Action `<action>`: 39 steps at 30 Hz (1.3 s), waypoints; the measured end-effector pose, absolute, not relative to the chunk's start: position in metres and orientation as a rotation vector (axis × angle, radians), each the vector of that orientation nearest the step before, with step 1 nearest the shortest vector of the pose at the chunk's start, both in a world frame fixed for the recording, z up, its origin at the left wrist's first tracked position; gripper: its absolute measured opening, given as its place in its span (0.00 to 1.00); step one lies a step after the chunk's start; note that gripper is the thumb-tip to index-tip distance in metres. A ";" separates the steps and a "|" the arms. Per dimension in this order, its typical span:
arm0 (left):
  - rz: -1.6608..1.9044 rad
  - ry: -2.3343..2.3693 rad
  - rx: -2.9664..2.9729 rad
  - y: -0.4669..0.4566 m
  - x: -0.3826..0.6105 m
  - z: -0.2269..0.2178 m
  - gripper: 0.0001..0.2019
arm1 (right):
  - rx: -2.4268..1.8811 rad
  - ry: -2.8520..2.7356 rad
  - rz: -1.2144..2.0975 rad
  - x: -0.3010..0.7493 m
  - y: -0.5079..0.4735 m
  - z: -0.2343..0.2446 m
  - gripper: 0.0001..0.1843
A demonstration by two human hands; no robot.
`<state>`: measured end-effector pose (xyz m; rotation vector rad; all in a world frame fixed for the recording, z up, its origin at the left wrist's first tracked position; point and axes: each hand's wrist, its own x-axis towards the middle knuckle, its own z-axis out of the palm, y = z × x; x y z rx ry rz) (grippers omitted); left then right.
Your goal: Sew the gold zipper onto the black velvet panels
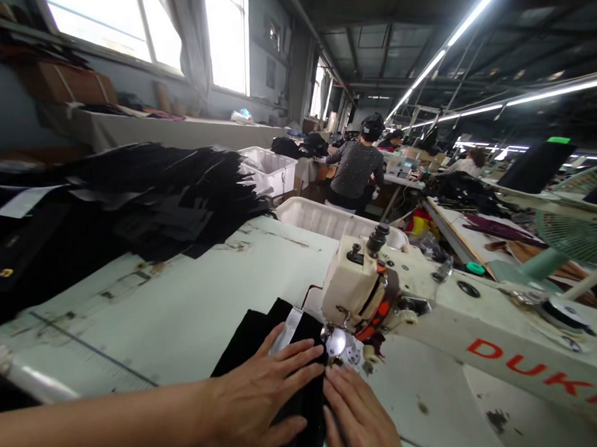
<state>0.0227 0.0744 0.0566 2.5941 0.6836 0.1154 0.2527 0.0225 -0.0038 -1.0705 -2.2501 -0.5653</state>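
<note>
My left hand (262, 395) lies flat on a piece of black fabric (252, 338) with its fingers stretched toward the needle of a white sewing machine (370, 287). My right hand (361, 420) rests flat beside it, fingers pointing at the presser foot (339, 346). A white strip or label (287, 329) lies on the fabric just ahead of my left fingers. Both hands press the cloth onto the pale table (184, 304).
A big heap of black cut pieces (170, 190) fills the table's left. White plastic bins (329, 218) stand behind the machine. A person in a dark top (356, 166) works further back. A green fan (578, 231) stands at right.
</note>
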 end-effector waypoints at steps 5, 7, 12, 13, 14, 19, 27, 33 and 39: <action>0.115 0.683 2.567 0.077 0.026 0.060 0.33 | -1.051 -2.253 -0.551 0.253 0.024 -0.004 0.15; 0.121 0.684 2.567 0.078 0.026 0.058 0.33 | -1.040 -2.249 -0.547 0.254 0.024 -0.005 0.14; 0.165 0.656 2.593 0.079 0.026 0.054 0.34 | -1.047 -2.265 -0.520 0.256 0.024 -0.003 0.15; 0.169 0.650 2.601 0.079 0.026 0.054 0.35 | -1.054 -2.273 -0.529 0.255 0.024 -0.002 0.15; 0.166 0.647 2.609 0.079 0.027 0.054 0.35 | -1.058 -2.280 -0.542 0.255 0.024 0.000 0.15; 0.162 0.674 2.636 0.079 0.032 0.059 0.33 | -1.057 -2.269 -0.532 0.257 0.022 -0.001 0.15; 0.217 0.686 2.663 0.080 0.034 0.054 0.33 | -1.269 -2.244 -0.599 0.258 0.027 -0.014 0.18; 0.266 0.653 2.675 0.081 0.033 0.052 0.35 | -1.260 -2.334 -0.616 0.263 0.034 -0.015 0.20; 0.294 0.666 2.724 0.091 0.036 0.052 0.33 | -1.205 -2.212 -0.770 0.261 0.046 -0.007 0.17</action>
